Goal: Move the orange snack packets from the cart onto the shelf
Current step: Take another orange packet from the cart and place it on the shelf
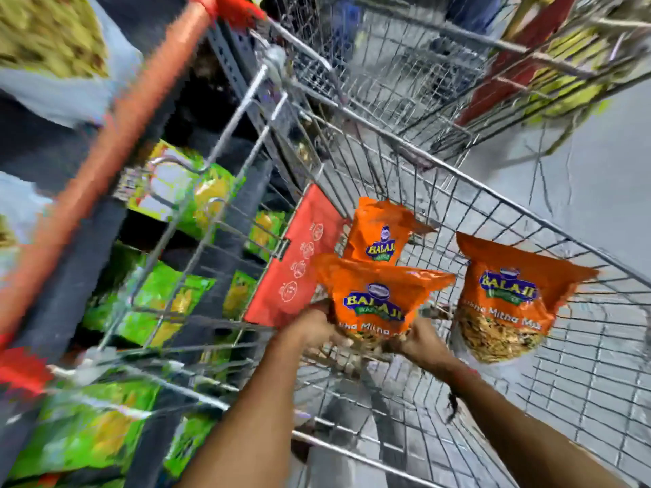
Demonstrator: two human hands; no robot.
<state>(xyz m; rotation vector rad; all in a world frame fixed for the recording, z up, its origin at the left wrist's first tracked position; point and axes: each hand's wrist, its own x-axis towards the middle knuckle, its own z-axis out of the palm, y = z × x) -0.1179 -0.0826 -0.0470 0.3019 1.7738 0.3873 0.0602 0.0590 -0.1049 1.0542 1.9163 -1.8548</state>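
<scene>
Both hands [313, 329] on orange packet [377, 297]

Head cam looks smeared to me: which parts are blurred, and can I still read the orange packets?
Head view: shelf side with green packets heavily motion-blurred and blocky; orange packets in the cart fairly sharp, brand print legible; wide-angle bending of the cart wires; both hands slightly soft.

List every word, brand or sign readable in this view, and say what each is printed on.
"BALAJI": held orange packet, gripped by left hand and right hand.
"Mitha": same packet; the rest is hidden.
"BALAJI": rear orange packet.
"BALAJI" and "Mitha": right orange packet.
Red cart flap: icons only, no words.
Green packets: too blurred to read.
</scene>
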